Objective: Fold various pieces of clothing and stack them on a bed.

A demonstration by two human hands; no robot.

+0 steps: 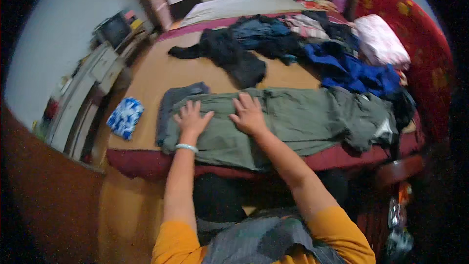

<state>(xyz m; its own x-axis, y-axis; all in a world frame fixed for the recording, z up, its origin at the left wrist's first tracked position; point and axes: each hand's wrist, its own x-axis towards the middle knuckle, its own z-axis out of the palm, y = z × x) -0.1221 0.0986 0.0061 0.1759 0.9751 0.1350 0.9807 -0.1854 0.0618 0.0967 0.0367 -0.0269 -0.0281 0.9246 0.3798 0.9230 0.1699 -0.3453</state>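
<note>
An olive-green garment [300, 117], which looks like a jacket or trousers, lies stretched along the near edge of the bed, its right end bunched up. My left hand [192, 119] rests flat on its left part, fingers spread, with a pale bangle at the wrist. Flat on the same cloth, further right near the upper edge, is my right hand [250, 114], fingers slightly apart. Partly under the green cloth's left end sits a folded dark grey garment [170, 104]. To the left of it is a folded blue and white patterned cloth [126, 118].
Black clothing [238, 58] and a blue garment [351, 68] lie heaped across the bed's far and right parts. A pink-white pillow [381, 40] leans by the red headboard [406, 25]. Drawers [104, 66] and an old television [113, 29] stand along the left wall.
</note>
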